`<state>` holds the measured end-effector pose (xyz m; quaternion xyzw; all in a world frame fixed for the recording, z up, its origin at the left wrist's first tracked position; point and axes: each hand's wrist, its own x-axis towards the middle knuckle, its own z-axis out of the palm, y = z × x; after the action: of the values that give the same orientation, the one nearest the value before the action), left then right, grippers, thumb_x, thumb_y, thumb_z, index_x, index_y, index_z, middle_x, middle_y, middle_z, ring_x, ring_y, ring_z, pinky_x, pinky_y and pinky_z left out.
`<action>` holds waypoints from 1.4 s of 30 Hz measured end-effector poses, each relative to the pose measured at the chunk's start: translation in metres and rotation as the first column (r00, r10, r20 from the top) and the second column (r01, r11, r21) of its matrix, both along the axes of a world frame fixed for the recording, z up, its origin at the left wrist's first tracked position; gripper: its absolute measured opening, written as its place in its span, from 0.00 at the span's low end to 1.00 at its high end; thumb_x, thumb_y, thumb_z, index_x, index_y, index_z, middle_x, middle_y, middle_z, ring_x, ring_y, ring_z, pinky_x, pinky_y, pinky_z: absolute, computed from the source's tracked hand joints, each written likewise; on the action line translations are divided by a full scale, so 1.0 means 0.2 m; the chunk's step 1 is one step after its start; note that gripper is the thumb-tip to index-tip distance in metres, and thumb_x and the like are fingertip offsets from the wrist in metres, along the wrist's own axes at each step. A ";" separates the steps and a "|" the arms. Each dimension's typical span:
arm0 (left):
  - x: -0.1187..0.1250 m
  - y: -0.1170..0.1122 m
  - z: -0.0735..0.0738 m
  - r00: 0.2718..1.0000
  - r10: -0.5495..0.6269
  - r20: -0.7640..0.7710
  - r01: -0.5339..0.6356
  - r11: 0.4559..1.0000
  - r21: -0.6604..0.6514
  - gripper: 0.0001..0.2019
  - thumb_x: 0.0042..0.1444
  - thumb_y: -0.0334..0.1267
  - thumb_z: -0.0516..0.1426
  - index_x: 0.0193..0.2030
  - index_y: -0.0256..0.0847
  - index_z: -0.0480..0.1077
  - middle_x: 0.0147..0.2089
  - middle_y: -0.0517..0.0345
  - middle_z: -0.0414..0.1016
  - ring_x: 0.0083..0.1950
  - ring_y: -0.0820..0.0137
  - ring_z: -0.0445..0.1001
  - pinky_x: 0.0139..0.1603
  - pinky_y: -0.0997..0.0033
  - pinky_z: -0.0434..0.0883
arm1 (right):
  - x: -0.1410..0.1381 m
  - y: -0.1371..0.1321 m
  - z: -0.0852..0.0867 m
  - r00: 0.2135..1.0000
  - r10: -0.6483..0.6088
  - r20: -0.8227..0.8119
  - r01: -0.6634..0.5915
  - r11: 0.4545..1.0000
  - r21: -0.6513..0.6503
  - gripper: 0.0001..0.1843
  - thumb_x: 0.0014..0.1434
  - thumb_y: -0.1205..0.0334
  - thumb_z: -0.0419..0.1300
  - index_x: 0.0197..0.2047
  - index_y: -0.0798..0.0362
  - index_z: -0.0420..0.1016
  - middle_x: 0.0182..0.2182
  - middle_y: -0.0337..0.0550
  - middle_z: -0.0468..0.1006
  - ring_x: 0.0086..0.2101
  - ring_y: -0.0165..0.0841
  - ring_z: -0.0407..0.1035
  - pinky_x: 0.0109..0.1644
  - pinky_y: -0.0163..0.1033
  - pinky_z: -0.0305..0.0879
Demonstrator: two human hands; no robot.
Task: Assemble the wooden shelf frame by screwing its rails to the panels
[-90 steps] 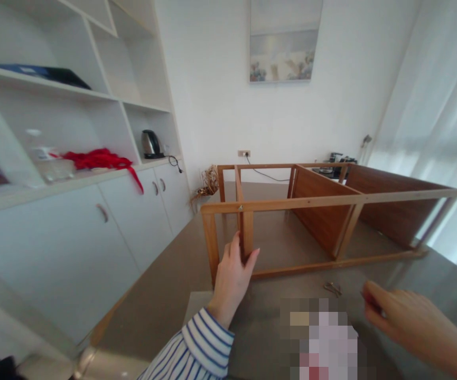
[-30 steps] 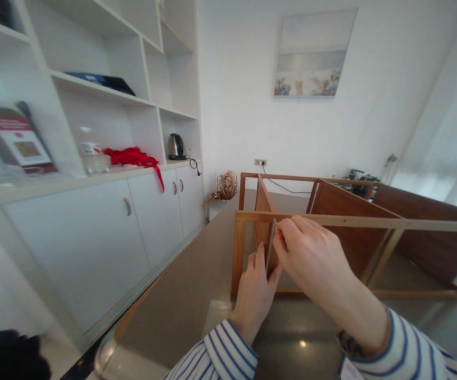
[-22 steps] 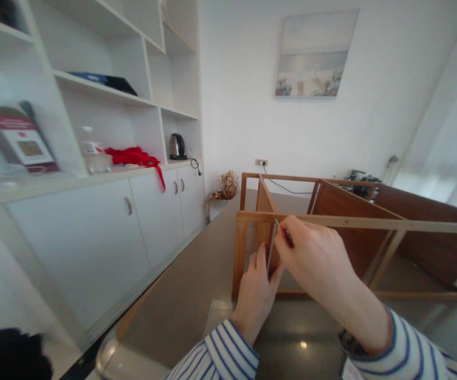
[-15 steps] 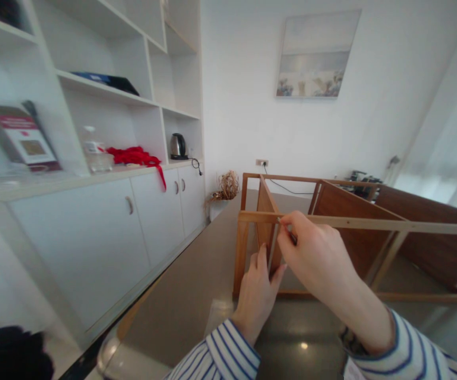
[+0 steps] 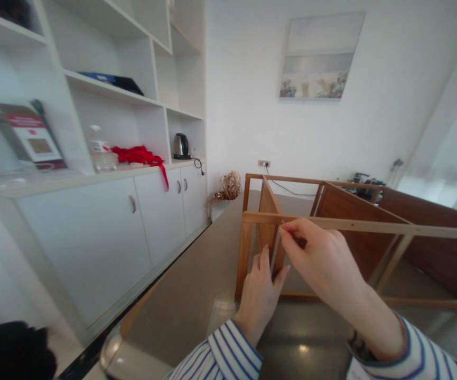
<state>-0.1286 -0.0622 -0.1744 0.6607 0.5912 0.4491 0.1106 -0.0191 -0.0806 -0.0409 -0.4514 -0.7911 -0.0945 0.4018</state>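
Note:
A wooden furniture frame (image 5: pixel 355 226) lies on its side on a grey table (image 5: pixel 188 295). My left hand (image 5: pixel 260 295) grips the lower part of the frame's upright panel (image 5: pixel 267 211) near the left corner. My right hand (image 5: pixel 322 258) is closed on a thin metal L-shaped key (image 5: pixel 276 250), whose tip meets the top rail just above the upright. The key's long arm hangs down beside my left fingers.
White cabinets and open shelves (image 5: pixel 93 158) run along the left, holding a kettle (image 5: pixel 180 146), red cloth (image 5: pixel 139 155) and a bottle (image 5: pixel 96 149). A dried plant (image 5: pixel 228 187) stands by the far wall. Dark brown panels (image 5: pixel 430 232) of the frame stretch to the right.
Three seconds ago my right hand was low over the table; it now holds the key at the top rail. Over the last second the key has stayed at the joint with slight shifts.

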 end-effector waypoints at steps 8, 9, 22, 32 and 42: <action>0.00 -0.01 0.01 1.000 -0.015 -0.015 0.015 0.999 -0.034 0.29 0.61 0.49 0.47 0.66 0.40 0.50 0.58 0.42 0.65 0.53 0.60 0.71 0.50 0.62 0.69 | 0.04 -0.03 -0.01 0.972 0.236 0.016 -0.235 0.970 -0.058 0.17 0.59 0.65 0.53 0.50 0.56 0.71 0.41 0.44 0.80 0.40 0.34 0.75 0.43 0.36 0.70; 0.00 -0.01 0.01 1.000 -0.012 -0.016 0.012 1.000 -0.028 0.29 0.61 0.50 0.47 0.66 0.39 0.50 0.58 0.42 0.65 0.54 0.60 0.71 0.51 0.62 0.69 | 0.06 -0.04 -0.02 0.961 0.275 0.026 -0.272 0.959 -0.080 0.18 0.60 0.65 0.52 0.53 0.57 0.69 0.45 0.45 0.79 0.43 0.33 0.74 0.46 0.37 0.69; 0.00 0.01 -0.02 1.000 0.010 -0.015 -0.010 1.000 -0.020 0.28 0.61 0.51 0.47 0.64 0.39 0.51 0.56 0.42 0.67 0.49 0.59 0.74 0.45 0.60 0.71 | 0.12 -0.01 -0.04 0.924 0.340 0.175 -0.344 0.939 -0.006 0.19 0.65 0.60 0.50 0.56 0.56 0.68 0.46 0.50 0.77 0.44 0.35 0.73 0.49 0.42 0.71; 0.00 0.02 -0.03 1.000 -0.015 -0.018 0.015 1.000 0.028 0.28 0.62 0.50 0.46 0.65 0.39 0.50 0.58 0.42 0.65 0.53 0.60 0.72 0.49 0.60 0.70 | 0.12 0.02 -0.05 0.941 0.302 0.151 -0.319 0.942 0.108 0.16 0.62 0.55 0.55 0.48 0.55 0.73 0.42 0.48 0.79 0.41 0.34 0.73 0.47 0.42 0.70; 0.00 0.01 -0.03 1.000 -0.013 -0.003 0.013 1.000 0.012 0.25 0.61 0.49 0.47 0.62 0.40 0.53 0.57 0.43 0.65 0.52 0.59 0.72 0.48 0.63 0.71 | 0.09 0.05 -0.03 0.932 0.279 0.232 -0.325 0.926 0.193 0.15 0.61 0.52 0.55 0.39 0.55 0.75 0.33 0.47 0.78 0.35 0.33 0.72 0.40 0.39 0.69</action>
<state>-0.1291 -0.0596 -0.1808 0.6658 0.5842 0.4512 0.1088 -0.0004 -0.0705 -0.0476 -0.2624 -0.8717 -0.1664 0.3790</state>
